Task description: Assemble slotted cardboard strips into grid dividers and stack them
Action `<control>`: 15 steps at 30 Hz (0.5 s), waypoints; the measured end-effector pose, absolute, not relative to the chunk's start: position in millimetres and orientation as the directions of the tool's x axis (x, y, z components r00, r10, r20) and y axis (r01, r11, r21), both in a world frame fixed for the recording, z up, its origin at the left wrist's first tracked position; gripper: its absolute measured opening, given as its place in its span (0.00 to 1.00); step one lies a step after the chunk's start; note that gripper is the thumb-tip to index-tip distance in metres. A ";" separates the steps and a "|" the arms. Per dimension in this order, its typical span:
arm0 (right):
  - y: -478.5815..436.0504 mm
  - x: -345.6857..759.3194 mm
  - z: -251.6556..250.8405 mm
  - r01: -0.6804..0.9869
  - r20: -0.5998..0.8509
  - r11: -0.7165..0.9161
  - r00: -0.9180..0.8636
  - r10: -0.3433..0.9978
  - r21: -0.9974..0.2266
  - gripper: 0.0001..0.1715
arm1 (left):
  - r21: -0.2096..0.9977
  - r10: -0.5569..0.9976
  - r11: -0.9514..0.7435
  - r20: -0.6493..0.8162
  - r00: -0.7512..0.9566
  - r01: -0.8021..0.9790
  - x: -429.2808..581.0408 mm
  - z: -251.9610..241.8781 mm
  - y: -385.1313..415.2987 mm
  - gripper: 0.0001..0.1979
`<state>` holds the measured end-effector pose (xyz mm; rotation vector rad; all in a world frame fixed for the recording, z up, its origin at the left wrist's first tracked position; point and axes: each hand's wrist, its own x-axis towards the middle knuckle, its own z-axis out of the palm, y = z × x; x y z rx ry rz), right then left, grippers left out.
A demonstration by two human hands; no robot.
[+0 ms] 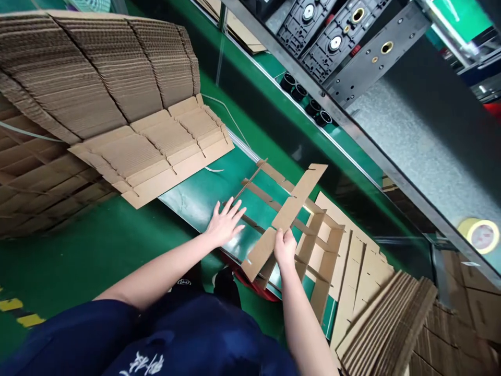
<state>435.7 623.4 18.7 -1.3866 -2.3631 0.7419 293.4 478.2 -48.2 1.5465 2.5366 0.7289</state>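
My right hand (285, 246) grips a slotted cardboard strip (299, 201) near its middle, thumb on top. The strip slants across a partly interlocked cardboard divider grid (327, 253) lying on a green tabletop (188, 196). Several long strips run through the grid, with cross strips standing at its right side and one (252, 177) at its far left end. My left hand (225, 223) is spread over the grid's left part, fingers stretched out, close to that end cross strip. Whether its fingertips touch the cardboard, I cannot tell.
A tall stack of slotted cardboard strips (105, 68) stands at the left, with flat ones (164, 138) before it. More cardboard strips (385, 318) lean at the lower right. A metal-edged bench (407, 130) at upper right carries black plastic housings (336, 42) and a tape roll (478, 236).
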 end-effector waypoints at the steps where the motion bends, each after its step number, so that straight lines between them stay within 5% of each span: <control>1: 626.5 434.7 16.9 0.737 -0.015 0.417 -0.501 0.865 -0.532 0.20 | 0.403 0.866 0.388 0.149 -0.478 0.829 287.4 -55.0 478.7 0.29; 8: 605.7 405.5 -1.7 0.856 -0.078 0.448 -0.481 0.873 -0.257 0.17 | 0.337 0.881 0.389 0.134 -0.453 0.857 287.3 -68.1 481.1 0.31; 15: 598.5 390.5 -12.4 0.897 -0.082 0.410 -0.427 0.901 -0.167 0.18 | 0.329 0.879 0.400 0.126 -0.459 0.856 287.0 -68.7 481.4 0.31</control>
